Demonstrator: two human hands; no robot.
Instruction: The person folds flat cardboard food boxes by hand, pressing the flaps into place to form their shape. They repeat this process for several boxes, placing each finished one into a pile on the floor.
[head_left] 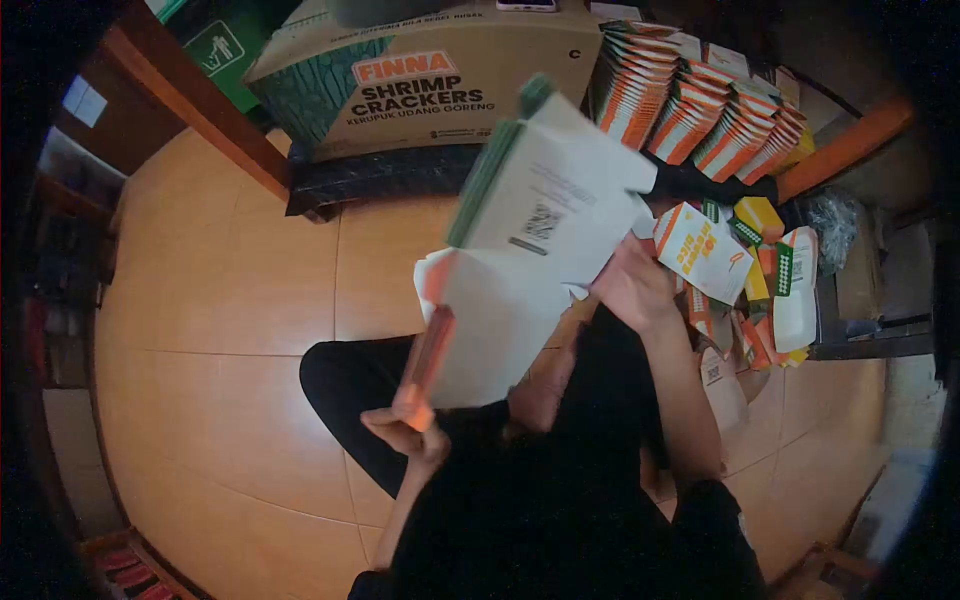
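Observation:
An unfolded food carton is held up above my lap, its white face with a QR code and small print toward me. Green flaps run along its upper left edge, and an orange flap sticks out at its lower left. My left hand is closed on the lower end of the orange flap, slightly blurred. Over on the carton's right edge, my right hand grips the card, its fingertips partly hidden.
A brown shrimp crackers box stands on a low black bench. Stacks of nested orange-and-white cartons are beside it. A heap of loose cartons lies to my right. Tiled floor stretches to my left.

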